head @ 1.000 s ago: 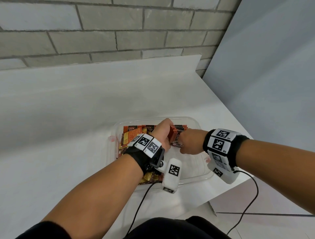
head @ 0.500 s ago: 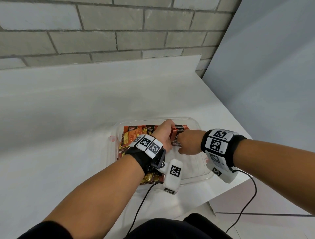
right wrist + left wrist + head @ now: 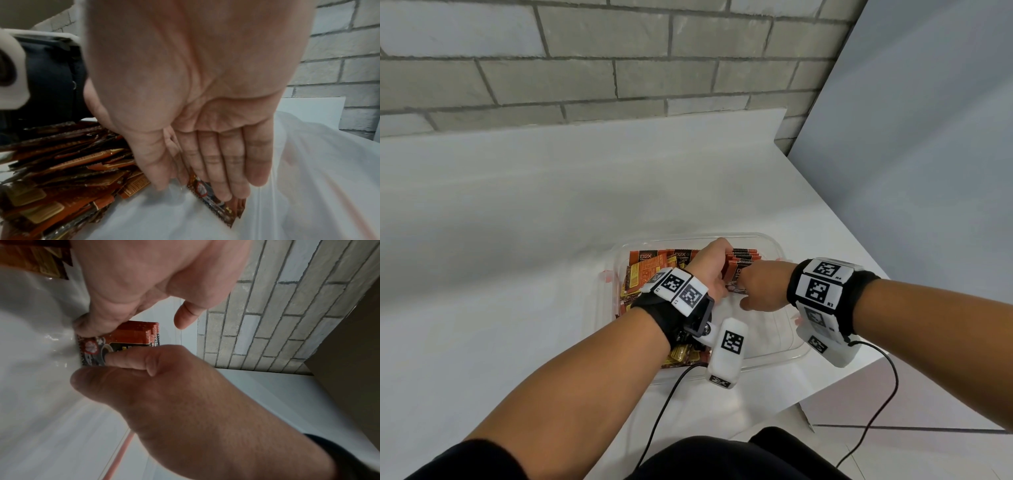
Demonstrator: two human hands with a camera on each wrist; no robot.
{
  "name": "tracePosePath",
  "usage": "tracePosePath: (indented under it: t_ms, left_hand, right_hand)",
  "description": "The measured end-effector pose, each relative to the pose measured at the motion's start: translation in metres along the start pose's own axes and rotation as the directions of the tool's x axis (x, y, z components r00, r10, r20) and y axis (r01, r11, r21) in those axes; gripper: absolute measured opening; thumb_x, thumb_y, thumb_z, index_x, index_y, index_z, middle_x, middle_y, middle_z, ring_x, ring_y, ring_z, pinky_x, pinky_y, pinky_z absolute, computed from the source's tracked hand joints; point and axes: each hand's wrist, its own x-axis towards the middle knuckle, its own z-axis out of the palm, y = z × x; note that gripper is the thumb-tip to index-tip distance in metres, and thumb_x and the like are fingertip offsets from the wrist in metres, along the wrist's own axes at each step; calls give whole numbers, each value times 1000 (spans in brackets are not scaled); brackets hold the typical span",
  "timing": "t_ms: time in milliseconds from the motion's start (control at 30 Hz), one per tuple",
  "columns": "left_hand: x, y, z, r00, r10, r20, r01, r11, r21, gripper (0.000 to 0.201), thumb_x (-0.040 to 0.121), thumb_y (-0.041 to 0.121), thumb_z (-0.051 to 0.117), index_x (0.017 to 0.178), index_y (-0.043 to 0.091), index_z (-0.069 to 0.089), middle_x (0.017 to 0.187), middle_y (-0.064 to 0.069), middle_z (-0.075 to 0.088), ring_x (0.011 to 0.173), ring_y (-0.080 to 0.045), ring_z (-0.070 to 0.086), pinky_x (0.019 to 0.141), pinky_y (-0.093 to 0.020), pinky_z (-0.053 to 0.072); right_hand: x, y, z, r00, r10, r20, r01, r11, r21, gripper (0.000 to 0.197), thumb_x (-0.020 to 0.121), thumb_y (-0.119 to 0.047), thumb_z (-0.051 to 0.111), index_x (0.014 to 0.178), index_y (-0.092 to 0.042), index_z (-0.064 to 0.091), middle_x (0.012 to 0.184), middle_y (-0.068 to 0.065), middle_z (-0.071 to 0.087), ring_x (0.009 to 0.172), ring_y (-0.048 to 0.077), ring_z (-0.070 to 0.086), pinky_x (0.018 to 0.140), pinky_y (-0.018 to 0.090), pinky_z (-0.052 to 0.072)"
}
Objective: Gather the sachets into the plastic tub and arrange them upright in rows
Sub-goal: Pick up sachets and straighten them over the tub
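A clear plastic tub (image 3: 763, 329) sits on the white table by its right corner. Loose orange-brown sachets (image 3: 647, 274) lie heaped in its left side, also seen in the right wrist view as a heap (image 3: 61, 178). A short row of upright sachets (image 3: 743, 258) stands at the far middle. My left hand (image 3: 714, 263) curls its fingers round the row's left end (image 3: 135, 332), thumb free. My right hand (image 3: 760, 287) presses straight fingers (image 3: 218, 162) flat on the front sachet (image 3: 218, 209).
The tub's right half shows bare floor. The table's edge (image 3: 852, 370) runs close to the tub on the near and right sides. A brick wall (image 3: 619, 68) stands behind and a grey panel (image 3: 928, 171) to the right. Cables (image 3: 661, 411) hang from both wrist units.
Both hands stay at the upright row. The right hand has edged slightly left against the front sachet; the tub has not moved.
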Motion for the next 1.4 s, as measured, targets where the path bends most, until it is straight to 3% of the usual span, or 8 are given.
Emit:
tracePosePath:
  t_ms: [300, 467, 600, 700, 867, 1100, 1233, 1400]
  left_hand:
    - [-15, 7, -8, 999, 18, 48, -20, 999, 49, 21, 96, 20, 44, 81, 5, 44, 69, -13, 53, 63, -19, 50, 72, -28, 42]
    - [-41, 33, -40, 986, 126, 111, -135, 988, 73, 34, 94, 26, 49, 119, 2, 52, 124, -24, 49, 117, -35, 51, 97, -39, 46]
    - [-72, 65, -88, 938, 341, 67, -347, 924, 161, 33, 94, 31, 50, 120, 13, 59, 114, -12, 65, 91, -26, 68, 67, -32, 54]
    - [-85, 74, -125, 904, 425, -38, -380, 843, 381, 26, 93, 35, 52, 112, 22, 64, 99, -6, 68, 65, -15, 58, 51, -24, 39]
    - [-79, 59, -167, 888, 440, -134, -262, 722, 641, 17, 93, 31, 58, 108, 28, 66, 98, -2, 63, 68, -14, 52, 52, -25, 39]
    - [-57, 38, -176, 942, 327, -69, -219, 760, 612, 33, 89, 18, 67, 119, 28, 60, 94, -7, 63, 65, -17, 57, 54, -29, 51]
    - [-53, 40, -182, 943, 330, -36, -238, 749, 618, 34, 86, 20, 70, 118, 27, 60, 88, -4, 66, 62, -15, 60, 52, -28, 51]
    - [-49, 41, -185, 943, 332, -16, -254, 748, 613, 34, 86, 19, 71, 117, 26, 60, 78, 1, 68, 58, -13, 62, 51, -28, 51]
  right_hand:
    - [-3, 4, 3, 999, -2, -51, 7, 995, 99, 32, 94, -29, 49, 100, 0, 62, 85, 7, 57, 79, 21, 52, 64, 27, 39]
    - [-7, 9, -7, 989, -51, -139, 90, 954, 286, 27, 94, -27, 52, 103, -7, 66, 95, 0, 62, 86, 16, 51, 68, 24, 39]
    - [-7, 4, -19, 970, 36, -241, 93, 859, 503, 25, 91, -33, 58, 104, -15, 70, 105, -1, 68, 95, 16, 60, 82, 28, 47]
    - [-2, -10, -23, 969, 99, -226, 83, 732, 676, 21, 90, -34, 61, 99, -15, 66, 90, 3, 68, 75, 18, 62, 67, 27, 50]
    - [13, -38, -33, 980, 172, -103, -12, 564, 826, 33, 91, -32, 62, 106, -3, 64, 80, 9, 57, 63, 17, 53, 56, 24, 48]
    - [38, -58, -47, 965, 260, -45, -86, 469, 879, 38, 88, -34, 64, 105, 1, 64, 82, 8, 56, 62, 17, 47, 47, 24, 40]
    - [43, -69, -49, 965, 253, 67, -168, 400, 901, 38, 87, -48, 61, 92, -11, 61, 83, 4, 56, 66, 17, 50, 53, 25, 44]
    - [44, -77, -53, 956, 267, 124, -212, 331, 919, 60, 82, -66, 55, 112, -14, 61, 103, 5, 61, 80, 19, 54, 61, 28, 45]
